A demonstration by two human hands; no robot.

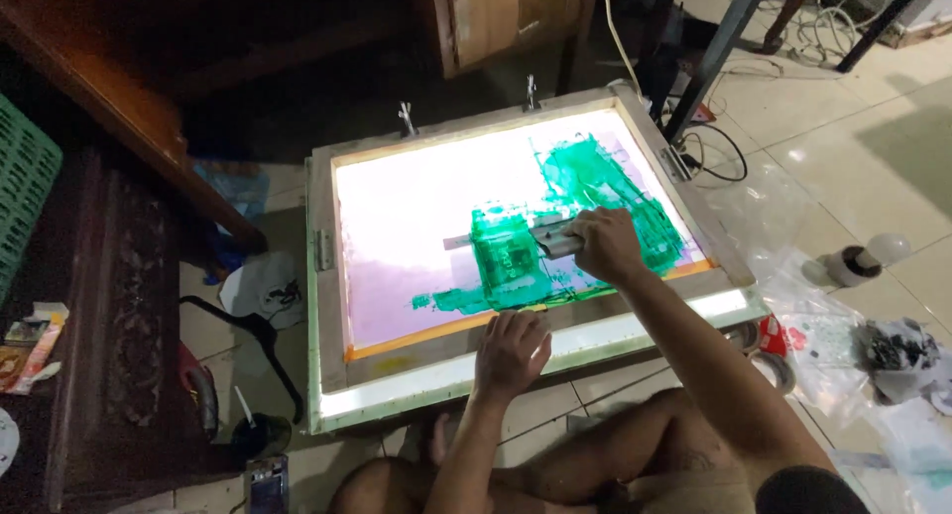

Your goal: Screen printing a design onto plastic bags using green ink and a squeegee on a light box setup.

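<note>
A: Biggest thing we see: backlit screen-printing frame (327, 306), flat on the tiled floor (843, 137), filling the centre of the frame. Mesh glows pink-white.

B: Ink?

A: Green ink patch (595, 182) spread over the right half of the mesh, from upper centre down toward the lower edge. Orange tape strip (416, 334) runs along the lower border of the mesh.

B: Surroundings?

A: Dark wooden furniture (109, 306) along the left. Green plastic basket (25, 187) at far left. Clear plastic sheet (843, 360) at lower right with crumpled scraps on it. Black cable (729, 147) looping on the tiles at upper right.

B: Hands?

A: Right hand (605, 244) sits centre-right on the mesh, fingers wrapped tight round the grey squeegee (506, 238), which lies across the green ink at mid-frame, blade touching the mesh. Left hand (511, 350) lower centre, palm down, fingers spread flat on the frame's near rail, gripping nothing.

B: Small stuff?

A: Tape rolls (769, 350) just right of the frame's lower corner. White light bulb (873, 256) on the tiles at right. Two wing-nut clamps (407, 117) on the frame's far edge. Small dark cup (260, 433) with a stick in it, lower left.
</note>
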